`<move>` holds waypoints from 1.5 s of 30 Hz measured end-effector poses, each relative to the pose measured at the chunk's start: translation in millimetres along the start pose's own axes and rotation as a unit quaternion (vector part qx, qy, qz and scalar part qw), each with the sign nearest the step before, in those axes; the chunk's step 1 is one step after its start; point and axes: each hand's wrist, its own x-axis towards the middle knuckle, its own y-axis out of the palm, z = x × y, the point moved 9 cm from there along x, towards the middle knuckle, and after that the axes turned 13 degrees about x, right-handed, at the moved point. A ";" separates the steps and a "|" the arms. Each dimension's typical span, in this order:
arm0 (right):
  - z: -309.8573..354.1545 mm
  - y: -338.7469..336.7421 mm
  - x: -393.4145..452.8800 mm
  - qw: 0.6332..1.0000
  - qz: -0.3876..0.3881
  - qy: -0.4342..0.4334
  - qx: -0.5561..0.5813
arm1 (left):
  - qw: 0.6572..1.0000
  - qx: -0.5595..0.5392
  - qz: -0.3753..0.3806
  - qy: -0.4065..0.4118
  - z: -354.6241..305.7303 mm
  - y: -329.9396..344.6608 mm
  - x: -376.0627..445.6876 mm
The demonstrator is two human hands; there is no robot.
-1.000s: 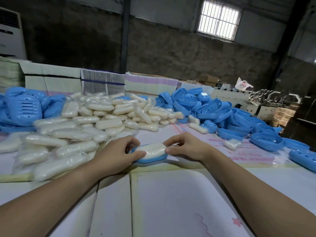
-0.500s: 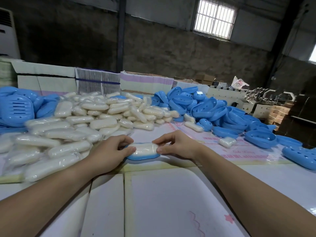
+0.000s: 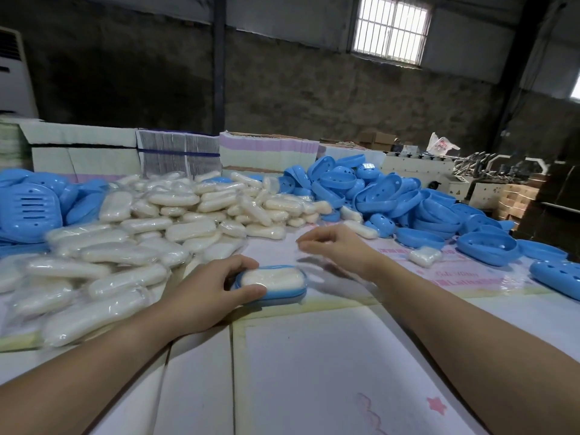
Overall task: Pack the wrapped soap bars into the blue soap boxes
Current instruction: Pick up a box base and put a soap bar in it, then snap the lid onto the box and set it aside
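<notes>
A blue soap box base [image 3: 284, 296] lies on the table in front of me with a wrapped white soap bar [image 3: 273, 277] lying in it. My left hand [image 3: 207, 293] grips the box's left end, thumb on the near rim and fingers over the far rim. My right hand [image 3: 335, 244] hovers above the table to the right of the box, blurred, fingers loosely curled, holding nothing. A big heap of wrapped soap bars [image 3: 150, 233] fills the left. Blue box halves [image 3: 392, 199] are piled at the right.
A single wrapped bar [image 3: 425, 256] lies loose at the right near open blue bases [image 3: 486, 248]. Blue slotted lids [image 3: 29, 210] are stacked at far left. Cardboard stacks [image 3: 179, 155] line the table's back edge. White sheets [image 3: 314, 372] cover the near table.
My right hand has let go of the soap and box and lifted away up and to the right. My left hand still holds the box's left end.
</notes>
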 end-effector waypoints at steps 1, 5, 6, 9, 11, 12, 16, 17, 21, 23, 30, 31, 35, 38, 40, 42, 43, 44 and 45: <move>-2.8 -26.0 8.9 0.994 -0.088 -0.012 -0.061 | 1.000 0.011 -0.004 0.007 -2.1 0.2 -0.2; -31.3 -122.0 12.9 0.844 -0.292 0.113 -0.434 | 0.999 0.036 -0.004 0.023 -4.5 1.2 0.5; -48.1 -141.6 7.2 0.824 -0.300 0.172 -0.449 | 0.999 0.038 -0.004 0.025 -4.1 1.5 0.7; -87.5 -179.4 -15.3 0.796 -0.316 0.300 -0.421 | 0.998 0.047 0.001 0.035 -3.5 5.6 1.9; -95.9 -182.2 -17.6 0.793 -0.303 0.322 -0.420 | 0.999 0.045 -0.002 0.030 -0.5 5.8 2.5; -94.4 -180.9 -15.2 0.795 -0.301 0.313 -0.424 | 0.999 0.042 -0.006 0.026 1.2 4.8 2.9; -83.9 -177.2 -10.4 0.796 -0.310 0.263 -0.447 | 0.999 0.027 -0.014 0.023 1.3 3.9 3.9; -84.4 -177.6 -10.3 0.795 -0.308 0.258 -0.455 | 0.999 0.024 -0.014 0.022 0.7 4.4 3.9; -75.5 -174.8 -7.1 0.819 -0.329 0.192 -0.430 | 0.999 0.013 -0.018 0.024 -0.6 2.6 3.6; -63.0 -165.3 -5.8 0.845 -0.343 0.141 -0.384 | 0.999 0.019 -0.020 0.033 -3.4 1.1 3.1; 11.3 -59.9 7.9 0.938 -0.220 0.021 -0.267 | 0.999 0.031 -0.012 0.023 -2.2 1.5 2.2; 22.6 -42.0 8.5 0.954 -0.195 0.003 -0.229 | 0.999 0.029 -0.011 0.021 -3.1 1.6 1.9; 54.8 4.1 -0.8 0.983 -0.149 0.010 0.112 | 1.000 0.010 -0.014 0.014 -5.1 1.3 0.9; 45.5 25.2 -10.8 0.924 -0.116 0.066 0.359 | 1.000 -0.010 -0.015 0.000 -1.0 2.5 2.0; 30.5 37.8 -19.0 0.854 -0.076 0.110 0.503 | 0.999 -0.025 -0.010 -0.017 4.1 4.8 4.2; 18.0 40.3 -27.2 0.840 -0.048 0.147 0.520 | 0.999 -0.035 -0.006 -0.026 7.7 6.5 5.9; 14.3 39.9 -29.8 0.843 -0.036 0.159 0.513 | 0.999 -0.036 -0.007 -0.025 8.3 6.5 5.9; 11.4 39.2 -30.9 0.847 -0.025 0.170 0.504 | 0.999 -0.033 -0.009 -0.023 9.0 6.2 5.8; 9.9 39.0 -31.8 0.857 -0.013 0.179 0.484 | 0.999 -0.029 -0.011 -0.023 9.3 5.4 5.3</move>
